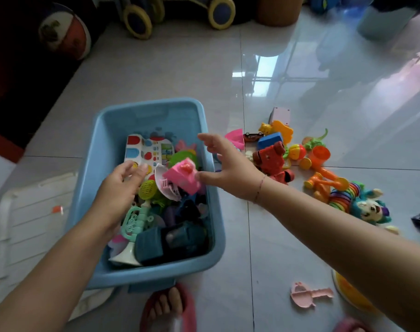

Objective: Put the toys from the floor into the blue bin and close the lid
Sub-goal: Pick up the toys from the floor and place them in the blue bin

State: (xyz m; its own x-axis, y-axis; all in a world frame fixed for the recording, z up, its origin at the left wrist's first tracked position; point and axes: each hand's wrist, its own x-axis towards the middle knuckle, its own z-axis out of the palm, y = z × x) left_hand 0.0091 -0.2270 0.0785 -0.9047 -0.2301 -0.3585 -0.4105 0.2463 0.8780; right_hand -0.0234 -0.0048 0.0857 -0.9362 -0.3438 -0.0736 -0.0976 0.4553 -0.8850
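Two hands hovering over blue bin, both spread, gripping nothing: left hand inside, right hand crossing right rim. Pink block perching atop heap, risking sliding out. Toy pile waiting beyond right rim; white lid lying off left rim, heap possibly blocking closing.

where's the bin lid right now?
The white ribbed plastic lid lies flat on the floor beside the blue plastic bin, on the person's left.

Thin bracelet, bare forearms, red slippers.
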